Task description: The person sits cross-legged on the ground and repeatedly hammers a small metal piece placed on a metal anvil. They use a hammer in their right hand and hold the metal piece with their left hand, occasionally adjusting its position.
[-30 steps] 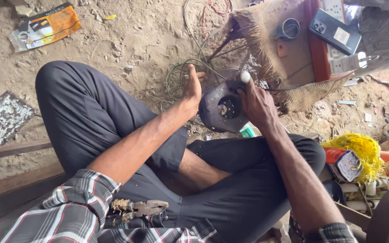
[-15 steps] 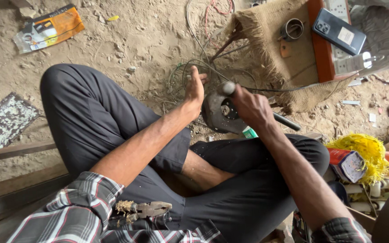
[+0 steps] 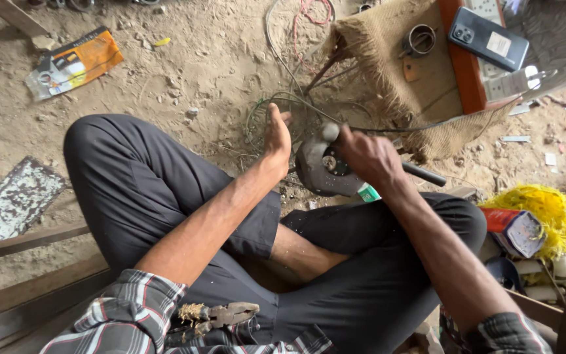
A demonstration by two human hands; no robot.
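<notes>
The left hand (image 3: 276, 134) is open, palm flat against the side of a round dark metal housing (image 3: 325, 172) that sits on the sandy floor (image 3: 185, 72) before the crossed legs. The right hand (image 3: 368, 156) is closed around a dark-handled tool (image 3: 424, 174) over the housing. Pliers (image 3: 221, 316) lie on the lap, and a phone (image 3: 487, 38) rests on burlap (image 3: 388, 72) beyond.

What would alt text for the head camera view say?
A person sitting cross-legged on sandy ground grips a dark handled tool in the right hand over a round grey metal housing, the open left hand beside it. Rusty pliers rest in the lap.
</notes>
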